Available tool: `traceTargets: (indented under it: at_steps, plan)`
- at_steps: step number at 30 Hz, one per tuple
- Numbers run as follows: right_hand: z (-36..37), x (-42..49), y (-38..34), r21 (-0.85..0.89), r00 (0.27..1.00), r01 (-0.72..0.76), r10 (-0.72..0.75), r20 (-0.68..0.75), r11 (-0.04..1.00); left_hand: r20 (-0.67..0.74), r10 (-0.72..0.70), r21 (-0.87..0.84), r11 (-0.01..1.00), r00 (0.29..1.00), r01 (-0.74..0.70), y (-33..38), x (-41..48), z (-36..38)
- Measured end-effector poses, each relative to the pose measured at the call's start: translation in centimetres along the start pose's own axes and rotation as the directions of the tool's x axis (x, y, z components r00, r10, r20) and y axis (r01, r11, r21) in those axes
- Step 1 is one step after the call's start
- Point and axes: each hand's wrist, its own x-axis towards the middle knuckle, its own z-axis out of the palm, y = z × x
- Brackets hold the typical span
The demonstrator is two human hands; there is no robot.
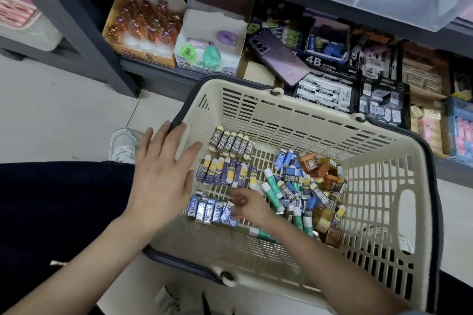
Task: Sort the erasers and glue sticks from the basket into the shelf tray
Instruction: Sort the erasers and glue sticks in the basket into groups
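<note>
Evidently the erasers are being grouped by kind before leaving the basket (pixel 281 120). Three tidy rows lie on its floor, the brown 2B row (pixel 231 146), the purple-and-yellow row (pixel 225 171) and the blue row (pixel 210 210). A loose heap (pixel 314 186) with green glue sticks (pixel 272 183) sits to their right. The left grip (pixel 163 174) is released, spread flat over the left rim, probably to steady it. The right grip (pixel 245 206) curls at the blue row's right end; I cannot tell whether it pinches an eraser.

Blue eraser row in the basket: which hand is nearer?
Right: the right hand is at the blue eraser row; the left hand hovers by the basket rim.
</note>
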Motion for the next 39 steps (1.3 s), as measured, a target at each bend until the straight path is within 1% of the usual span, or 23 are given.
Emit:
traceTargets:
  at_steps: [2,3,4,5,6,7,8,9,10,12,14,15,16,20,22,25,27,32,34,36,37,39]
  plan:
    - [-0.9,-0.5,0.3,0.058,1.000,0.003,-0.001,-0.022,0.998,0.006,0.015,-0.007,1.000,1.000,-0.015,0.1,0.1,0.2]
    - [-1.7,-1.0,0.6,0.059,0.999,0.010,-0.007,-0.051,0.998,0.000,0.011,-0.017,1.000,1.000,-0.011,0.1,0.3,0.2]
    - [-2.7,-1.4,1.0,-0.006,0.994,0.028,-0.029,-0.110,1.000,-0.003,0.003,-0.029,1.000,1.000,-0.003,0.1,0.5,0.3]
    - [-3.8,-1.8,1.5,-0.146,0.979,0.040,-0.069,-0.193,0.988,-0.003,-0.007,-0.045,0.999,1.000,0.007,0.1,0.6,0.3]
    - [-5.0,-2.1,2.2,-0.319,0.949,0.031,-0.128,-0.289,0.947,0.001,-0.014,-0.059,0.998,1.000,0.014,0.1,0.5,0.4]
    - [-6.2,-2.4,2.7,-0.478,0.902,-0.002,-0.205,-0.380,0.878,0.007,-0.017,-0.068,0.998,1.000,0.017,0.1,0.5,0.5]
    - [-7.1,-2.5,3.0,-0.592,0.855,-0.042,-0.278,-0.438,0.805,0.015,-0.014,-0.069,0.998,1.000,0.015,0.1,0.5,0.5]
    - [-7.8,-2.5,3.3,-0.659,0.827,-0.076,-0.323,-0.461,0.748,0.021,-0.011,-0.068,0.998,1.000,0.013,0.1,0.5,0.5]
    - [-8.3,-2.4,3.3,-0.699,0.824,-0.100,-0.335,-0.457,0.708,0.028,-0.012,-0.067,0.998,1.000,0.013,0.1,0.5,0.5]
    - [-8.6,-2.0,3.2,-0.775,0.860,-0.128,-0.319,-0.397,0.619,0.043,-0.016,-0.066,0.998,0.999,0.019,0.1,0.5,0.5]
    - [-8.5,-1.8,3.2,-0.863,0.895,-0.139,-0.312,-0.320,0.486,0.057,-0.024,-0.068,0.997,0.998,0.028,0.2,0.5,0.4]
    - [-8.6,-1.9,3.3,-0.888,0.905,-0.132,-0.312,-0.289,0.441,0.066,-0.031,-0.068,0.997,0.997,0.035,0.2,0.6,0.4]
    - [-8.8,-2.0,3.5,-0.895,0.912,-0.125,-0.305,-0.273,0.428,0.075,-0.033,-0.062,0.997,0.997,0.038,0.2,0.6,0.4]
    - [-9.1,-1.8,3.5,-0.879,0.932,-0.109,-0.261,-0.253,0.465,0.082,-0.031,-0.055,0.998,0.996,0.036,0.3,0.7,0.4]
    - [-8.4,-1.4,3.4,-0.873,0.953,-0.092,-0.212,-0.216,0.478,0.082,-0.023,-0.062,0.998,0.996,0.028,0.2,0.7,0.5]
    - [-7.8,-1.1,3.6,-0.883,0.973,-0.065,-0.166,-0.158,0.464,0.082,-0.029,-0.074,0.997,0.996,0.035,0.1,0.6,0.5]
    - [-8.3,-1.0,3.5,-0.885,0.975,-0.048,-0.170,-0.141,0.463,0.081,-0.032,-0.079,0.996,0.996,0.039,0.1,0.7,0.6]
    - [-9.1,-0.4,3.1,-0.878,0.967,-0.050,-0.196,-0.161,0.476,0.084,-0.025,-0.087,0.996,0.996,0.032,0.0,0.7,0.6]
    - [-9.2,-0.6,3.6,-0.900,0.971,0.009,-0.217,-0.096,0.435,0.088,-0.026,-0.090,0.995,0.996,0.034,-0.1,0.7,0.7]
    - [-9.4,-1.0,4.0,-0.936,0.978,0.060,-0.208,-0.014,0.346,0.093,-0.027,-0.096,0.995,0.995,0.036,0.0,0.7,0.6]
    - [-9.3,-1.1,4.0,-0.946,0.981,0.063,-0.195,-0.001,0.319,0.093,-0.028,-0.098,0.995,0.995,0.037,0.0,0.7,0.6]
    - [-8.9,-0.9,3.8,-0.948,0.983,0.025,-0.182,-0.035,0.318,0.094,-0.030,-0.095,0.995,0.995,0.039,0.1,0.7,0.6]
